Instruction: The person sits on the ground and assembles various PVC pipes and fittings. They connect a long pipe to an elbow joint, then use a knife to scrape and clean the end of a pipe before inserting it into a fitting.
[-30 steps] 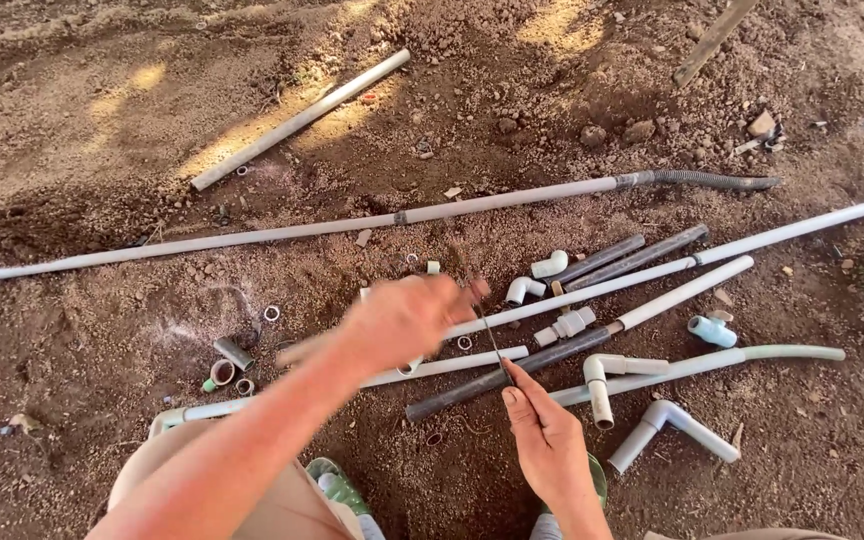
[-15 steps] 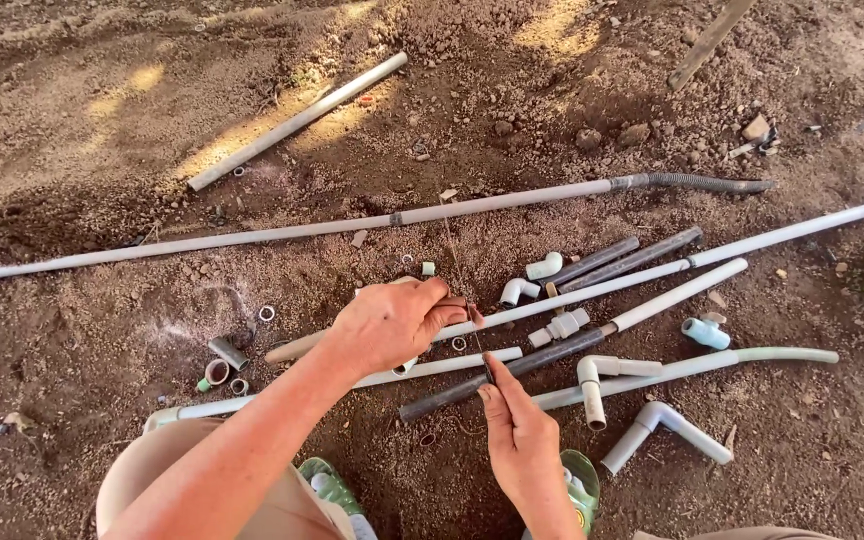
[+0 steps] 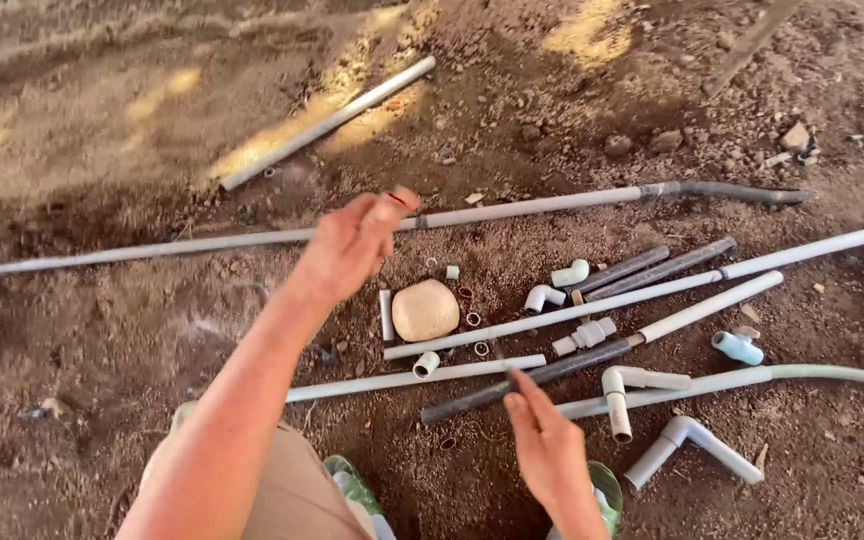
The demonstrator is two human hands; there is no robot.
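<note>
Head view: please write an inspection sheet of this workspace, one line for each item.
Surface: bare brown dirt ground with small stones and patches of sunlight.
Job's things: dark pipe at the right hand's fingertips; round tan stone below the left hand.
Clutter: long grey pipe, several white pipes, white elbow fittings, small rings, a blue fitting.
Hands: left hand raised above the ground, something small and reddish at the fingertips; right hand low, fingers extended.
Cables: nothing seen.
Surroundings: person's knees and green footwear at the bottom edge.
</note>
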